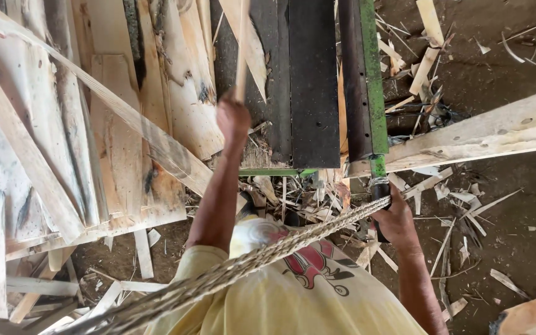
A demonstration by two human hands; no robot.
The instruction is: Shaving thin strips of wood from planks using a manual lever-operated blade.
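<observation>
The left hand (233,118) was closed in a fist around the lower end of a thin wooden strip (242,49), which rose from the grip almost straight toward the top of the view, pale and narrow against the dark machine bed (312,87) just beyond the knuckles. The right hand (396,217) was wrapped tight round the dark handle at the end of a green lever (372,74); the green bar ran up and away from that grip along the right edge of the machine bed. Between the two grips, and nearer the body than either, a twisted fibre rope (268,254) crossed slantwise, its upper end passing just beside the right hand, touching or nearly touching the fingers, though I could not tell which. It lay across the front of the yellow shirt (293,298). Out past the left grip, on its far side, rough pale boards (125,124) were piled at several angles, one long board slanting across the others. Beyond the right grip a broad pale plank (491,133) reached off to the edge of the view. Below and around the right hand the dirt floor (516,236) was strewn with wood slivers (460,205) and offcuts, more of them heaped in front of the machine between the two arms.
</observation>
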